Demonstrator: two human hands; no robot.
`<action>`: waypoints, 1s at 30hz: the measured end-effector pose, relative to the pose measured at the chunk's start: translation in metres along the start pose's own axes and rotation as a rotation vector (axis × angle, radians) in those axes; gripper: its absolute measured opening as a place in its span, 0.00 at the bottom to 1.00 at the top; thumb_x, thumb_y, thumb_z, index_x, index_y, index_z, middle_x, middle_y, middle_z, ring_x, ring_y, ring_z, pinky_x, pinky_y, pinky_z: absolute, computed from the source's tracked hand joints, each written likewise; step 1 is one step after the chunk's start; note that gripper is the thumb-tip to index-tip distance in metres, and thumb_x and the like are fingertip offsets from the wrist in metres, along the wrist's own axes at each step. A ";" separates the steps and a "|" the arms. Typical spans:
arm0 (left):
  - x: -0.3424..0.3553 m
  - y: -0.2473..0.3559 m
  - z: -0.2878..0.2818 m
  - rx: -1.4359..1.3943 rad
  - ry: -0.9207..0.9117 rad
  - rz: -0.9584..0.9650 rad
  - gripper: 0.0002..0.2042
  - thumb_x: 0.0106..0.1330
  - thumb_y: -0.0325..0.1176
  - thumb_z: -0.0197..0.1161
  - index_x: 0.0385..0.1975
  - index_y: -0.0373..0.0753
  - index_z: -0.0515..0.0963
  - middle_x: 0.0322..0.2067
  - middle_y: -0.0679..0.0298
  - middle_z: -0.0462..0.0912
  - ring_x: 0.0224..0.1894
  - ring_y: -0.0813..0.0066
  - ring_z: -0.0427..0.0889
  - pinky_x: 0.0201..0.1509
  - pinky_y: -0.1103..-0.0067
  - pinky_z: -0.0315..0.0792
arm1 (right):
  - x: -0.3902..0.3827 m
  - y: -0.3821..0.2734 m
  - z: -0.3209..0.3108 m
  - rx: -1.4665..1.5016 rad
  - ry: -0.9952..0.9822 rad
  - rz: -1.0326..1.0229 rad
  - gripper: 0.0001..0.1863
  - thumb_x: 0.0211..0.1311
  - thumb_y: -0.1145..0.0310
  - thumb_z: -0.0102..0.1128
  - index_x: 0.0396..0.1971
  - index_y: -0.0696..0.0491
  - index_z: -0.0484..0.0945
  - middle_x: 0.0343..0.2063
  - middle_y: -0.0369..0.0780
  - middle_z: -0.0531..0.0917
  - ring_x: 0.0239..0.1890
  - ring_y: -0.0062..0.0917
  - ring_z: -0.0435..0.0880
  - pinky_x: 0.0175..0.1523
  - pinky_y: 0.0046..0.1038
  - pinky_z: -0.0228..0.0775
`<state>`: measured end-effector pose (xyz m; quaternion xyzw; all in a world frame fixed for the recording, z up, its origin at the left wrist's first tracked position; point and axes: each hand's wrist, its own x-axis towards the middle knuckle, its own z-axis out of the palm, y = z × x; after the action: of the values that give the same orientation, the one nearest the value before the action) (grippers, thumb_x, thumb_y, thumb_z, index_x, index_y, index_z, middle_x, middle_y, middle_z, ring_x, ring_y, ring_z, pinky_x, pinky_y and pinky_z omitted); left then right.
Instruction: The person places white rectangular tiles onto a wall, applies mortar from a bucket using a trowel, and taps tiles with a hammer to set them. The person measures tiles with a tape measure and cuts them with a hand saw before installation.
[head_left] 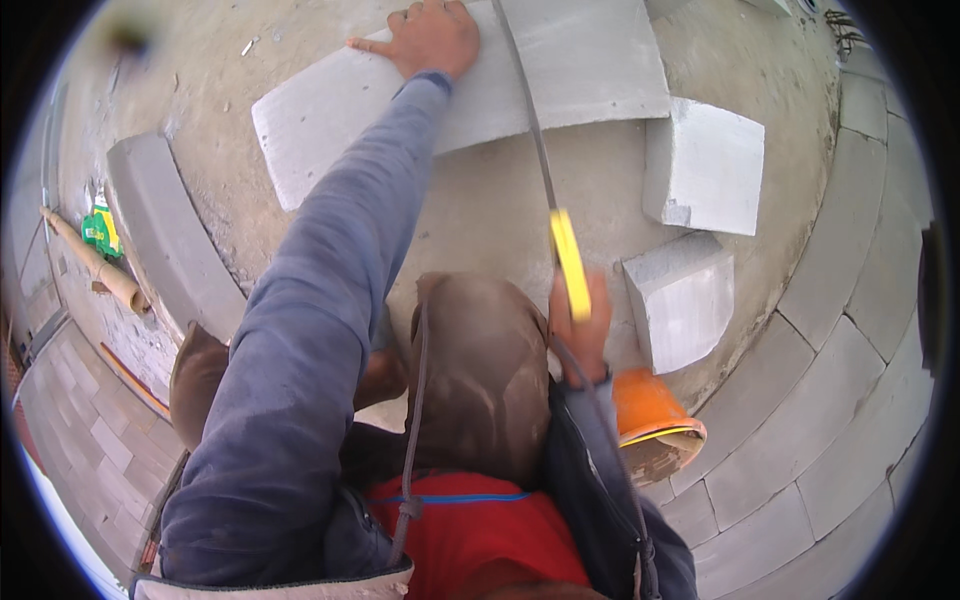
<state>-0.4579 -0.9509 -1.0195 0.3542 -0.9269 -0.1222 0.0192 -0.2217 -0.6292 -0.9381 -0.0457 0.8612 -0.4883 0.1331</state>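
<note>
A long pale grey lightweight concrete block lies across the top of the view. My left hand presses down on it, fingers spread and thumb out to the side. In my right hand is the yellow handle of a hand saw, gripped just right of my knee. Its long thin blade runs up and away over the block, left of the block's right end. Where the blade meets the block, I cannot tell how deep it sits.
Two cut block pieces, one upper and one lower, lie at the right, near an orange hard hat. Another block, a cardboard tube and a green packet lie left. A block wall curves along the right.
</note>
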 end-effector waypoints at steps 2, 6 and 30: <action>0.003 0.010 -0.010 -0.003 -0.021 -0.009 0.26 0.80 0.50 0.41 0.62 0.44 0.83 0.64 0.59 0.84 0.76 0.51 0.69 0.74 0.21 0.23 | -0.040 0.023 -0.011 -0.042 0.049 -0.072 0.09 0.73 0.69 0.68 0.38 0.58 0.79 0.26 0.46 0.81 0.27 0.39 0.83 0.34 0.37 0.76; -0.003 0.010 -0.011 0.029 -0.044 0.004 0.25 0.81 0.50 0.42 0.61 0.44 0.83 0.64 0.59 0.84 0.75 0.51 0.70 0.74 0.21 0.24 | 0.003 0.002 -0.002 -0.014 0.024 -0.003 0.08 0.72 0.71 0.68 0.39 0.58 0.78 0.26 0.46 0.83 0.24 0.34 0.83 0.32 0.38 0.75; 0.009 0.004 -0.005 0.028 0.019 0.050 0.25 0.81 0.49 0.42 0.62 0.45 0.82 0.64 0.61 0.84 0.75 0.51 0.70 0.74 0.20 0.26 | 0.041 -0.026 0.008 -0.033 0.077 0.075 0.07 0.72 0.70 0.69 0.38 0.57 0.81 0.22 0.45 0.80 0.24 0.32 0.81 0.32 0.36 0.74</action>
<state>-0.4665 -0.9544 -1.0141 0.3323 -0.9369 -0.1055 0.0260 -0.2602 -0.6577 -0.9268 0.0030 0.8748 -0.4700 0.1174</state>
